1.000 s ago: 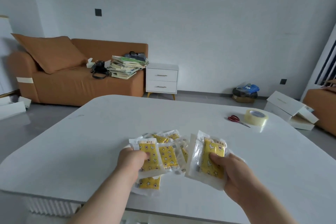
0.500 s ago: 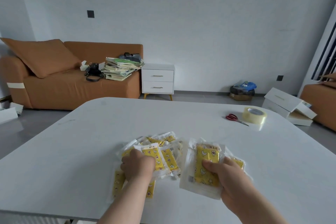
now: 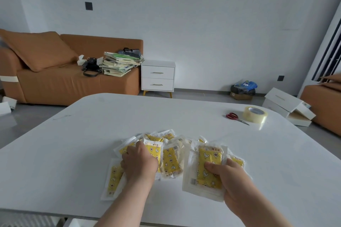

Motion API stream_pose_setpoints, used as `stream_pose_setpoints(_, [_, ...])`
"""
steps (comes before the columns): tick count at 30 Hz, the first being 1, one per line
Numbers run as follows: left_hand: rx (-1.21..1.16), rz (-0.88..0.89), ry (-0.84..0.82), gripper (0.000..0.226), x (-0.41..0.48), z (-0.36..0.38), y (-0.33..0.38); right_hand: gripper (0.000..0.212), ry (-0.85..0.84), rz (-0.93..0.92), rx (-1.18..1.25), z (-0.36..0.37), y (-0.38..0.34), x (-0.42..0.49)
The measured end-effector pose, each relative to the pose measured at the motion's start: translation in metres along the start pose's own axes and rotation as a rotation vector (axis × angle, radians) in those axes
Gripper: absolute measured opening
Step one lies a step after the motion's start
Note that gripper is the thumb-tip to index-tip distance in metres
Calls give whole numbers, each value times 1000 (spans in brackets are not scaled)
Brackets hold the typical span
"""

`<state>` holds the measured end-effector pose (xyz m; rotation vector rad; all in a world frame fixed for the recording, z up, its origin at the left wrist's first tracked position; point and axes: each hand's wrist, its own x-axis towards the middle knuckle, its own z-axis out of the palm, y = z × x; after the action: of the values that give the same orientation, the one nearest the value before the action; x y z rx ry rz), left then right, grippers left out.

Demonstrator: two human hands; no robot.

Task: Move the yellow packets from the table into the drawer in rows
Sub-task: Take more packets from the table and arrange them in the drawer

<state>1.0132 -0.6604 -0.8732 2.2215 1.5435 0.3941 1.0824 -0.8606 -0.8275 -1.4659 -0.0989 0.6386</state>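
Observation:
Several yellow packets in clear wrappers lie in a loose pile [image 3: 170, 158] near the front of the white table [image 3: 184, 116]. My right hand [image 3: 232, 180] grips a small stack of packets [image 3: 208, 167], thumb on top, just right of the pile. My left hand [image 3: 140, 164] rests palm down on the pile's left part, fingers curled over a packet [image 3: 154, 148]; another packet [image 3: 113, 178] lies beside the wrist. A white drawer corner [image 3: 73, 223] shows under the table's front edge.
Red-handled scissors [image 3: 235, 117] and a roll of clear tape [image 3: 255, 114] lie at the table's far right. Beyond the table stand an orange sofa [image 3: 64, 79] with stacked books, a white two-drawer nightstand [image 3: 158, 77], and open white boxes [image 3: 289, 108] on the floor.
My left hand has come down from a lifted packet onto the pile on the table. My right hand keeps its stack and has sunk slightly. The view has tilted down and to the right.

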Motion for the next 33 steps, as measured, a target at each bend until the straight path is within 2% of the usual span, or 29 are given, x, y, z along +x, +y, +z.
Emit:
stream_pose_setpoints(4, [111,138,131,27,-6,4,4,17,1,12,0,-1,0,2])
stream_pose_setpoints(7, [-16,197,53,25,-4,12,6,18,3,16,-5,-5,2,4])
stream_pose_setpoints(9, [-81,211,68,23,-2,14,8,18,7,16,-7,-8,2,6])
stream_pose_setpoints(13, [-97,198,10,43,-7,15,18,20,4,10,-9,-13,3,9])
stream_pose_setpoints(20, [-14,132,-71,38,-20,23,39,20,-8,2,-6,-15,2,8])
stream_pose_setpoints(26, [-29,89,-147,65,-24,31,49,18,-7,-1,-8,-23,1,7])
stream_pose_setpoints(30, [-129,129,-104,69,-24,33,51,20,5,7,-11,-30,3,8])
stream_pose_setpoints(33, [-176,180,-51,82,-25,32,50,19,10,10,-7,-32,3,9])
